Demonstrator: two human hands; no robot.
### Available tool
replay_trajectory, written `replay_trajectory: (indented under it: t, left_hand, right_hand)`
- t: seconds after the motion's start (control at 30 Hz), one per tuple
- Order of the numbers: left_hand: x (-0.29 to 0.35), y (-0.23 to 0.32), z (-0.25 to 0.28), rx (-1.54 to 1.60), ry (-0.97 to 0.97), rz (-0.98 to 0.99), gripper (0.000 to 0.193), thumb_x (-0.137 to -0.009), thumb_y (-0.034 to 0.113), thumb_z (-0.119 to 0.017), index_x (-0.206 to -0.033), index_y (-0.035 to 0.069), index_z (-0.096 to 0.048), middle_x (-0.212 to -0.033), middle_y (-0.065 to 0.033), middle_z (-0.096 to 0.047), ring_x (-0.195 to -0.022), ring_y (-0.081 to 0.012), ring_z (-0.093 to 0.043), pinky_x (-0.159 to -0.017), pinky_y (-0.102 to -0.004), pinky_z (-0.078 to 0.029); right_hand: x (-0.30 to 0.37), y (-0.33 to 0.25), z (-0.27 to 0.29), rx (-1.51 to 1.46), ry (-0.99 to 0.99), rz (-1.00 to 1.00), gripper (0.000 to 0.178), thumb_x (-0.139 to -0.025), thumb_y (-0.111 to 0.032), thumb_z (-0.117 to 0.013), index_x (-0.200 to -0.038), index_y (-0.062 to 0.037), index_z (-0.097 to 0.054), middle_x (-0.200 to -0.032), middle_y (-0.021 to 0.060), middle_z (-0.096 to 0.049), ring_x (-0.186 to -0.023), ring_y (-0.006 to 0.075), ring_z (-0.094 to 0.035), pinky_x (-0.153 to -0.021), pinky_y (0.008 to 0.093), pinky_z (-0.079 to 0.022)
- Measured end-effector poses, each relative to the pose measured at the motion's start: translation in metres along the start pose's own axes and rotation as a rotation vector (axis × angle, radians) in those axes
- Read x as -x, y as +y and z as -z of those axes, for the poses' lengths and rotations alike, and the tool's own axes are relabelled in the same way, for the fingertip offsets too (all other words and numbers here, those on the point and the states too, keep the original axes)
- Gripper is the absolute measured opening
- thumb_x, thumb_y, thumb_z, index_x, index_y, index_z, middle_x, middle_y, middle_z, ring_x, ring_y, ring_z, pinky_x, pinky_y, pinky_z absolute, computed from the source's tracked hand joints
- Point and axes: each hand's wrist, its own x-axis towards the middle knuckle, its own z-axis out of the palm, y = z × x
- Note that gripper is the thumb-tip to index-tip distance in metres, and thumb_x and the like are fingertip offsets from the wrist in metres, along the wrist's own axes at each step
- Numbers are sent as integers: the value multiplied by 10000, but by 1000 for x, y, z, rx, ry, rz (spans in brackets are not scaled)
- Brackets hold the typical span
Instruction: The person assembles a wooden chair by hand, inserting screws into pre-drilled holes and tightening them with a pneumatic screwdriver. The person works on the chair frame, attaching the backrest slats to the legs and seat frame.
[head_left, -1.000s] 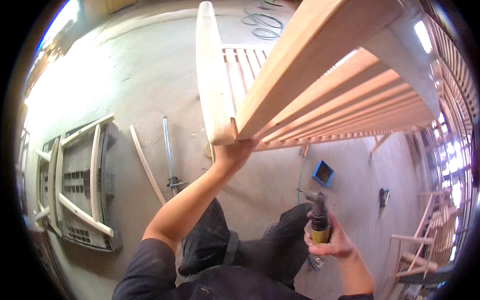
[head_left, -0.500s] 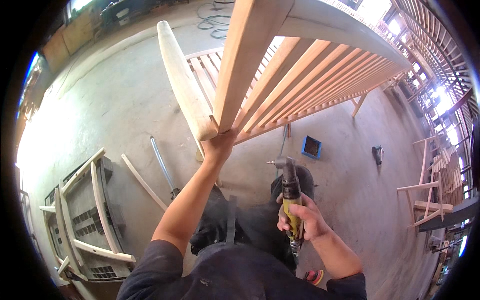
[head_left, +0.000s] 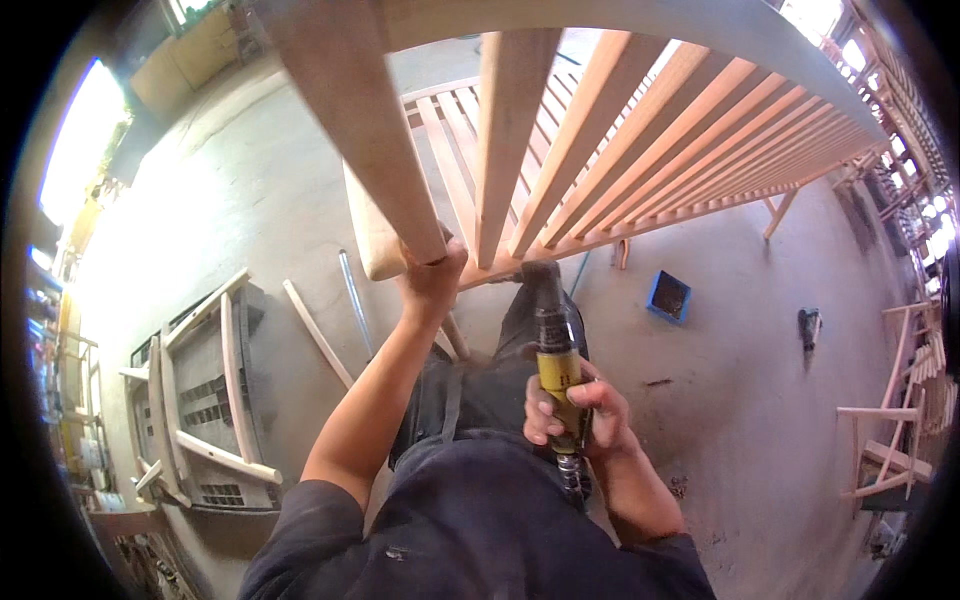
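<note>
While the left hand [head_left: 435,282] cups the foot of the bench's corner post [head_left: 365,120], its fingertips are partly hidden, so I cannot tell how far they close. The slatted bench [head_left: 505,135] stands tilted, its near corner in front of the person. The right hand [head_left: 582,408] wraps the yellow body of a power tool [head_left: 557,365], fingers curled around it and thumb across the front. The tool's dark head is at the bench's lower rail [head_left: 630,230], near the foot of the slats; whether it touches the wood I cannot tell. In my judgement, good handling here means a firm left hold so that the bench cannot rock, left fingers well clear of the tool's head, a straight right wrist, and the tip squared to the wood before any pressure. A blue box [head_left: 667,317] sits on the floor beyond the tool, below the bench's rail.
</note>
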Motion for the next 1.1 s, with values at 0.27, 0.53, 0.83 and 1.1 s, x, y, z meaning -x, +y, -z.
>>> replay_trajectory:
  t: [0.27,0.53,0.83,1.1]
  left_hand:
    - [-1,-1,-2,75,-52,-96,189,-783,-48,-646,-955,24,-616,-860,-41,-612,-767,-142,-595,-684,-288,-487]
    - [0,0,4,-7,-133,-109,269,-752,-87,-591,-1000,13,-567,-924,-38,-585,-848,-121,-570,-753,-266,-490]
    - [0,-18,9,28,-145,-71,272,-774,-64,-649,-1025,24,-594,-956,-48,-618,-856,-135,-601,-754,-279,-503]
    - [1,-5,7,-7,-133,-1,266,-768,-4,-708,-1017,26,-616,-921,-49,-635,-845,-131,-628,-729,-286,-517]
  right_hand:
    - [-59,24,15,-319,-213,-34,579,-822,-223,-558,-1355,-13,-477,-813,90,-512,-593,178,-520,-609,379,-489]
    - [-72,24,10,-310,-198,30,602,-778,-241,-615,-1324,-25,-485,-766,83,-507,-580,185,-524,-593,372,-488]
    - [-81,44,3,-362,-206,58,604,-798,-244,-601,-1347,-24,-477,-761,72,-508,-578,182,-519,-587,362,-481]
    - [-81,38,-6,-223,-181,45,632,-837,-278,-565,-1397,-11,-446,-799,71,-503,-596,167,-522,-606,356,-475]
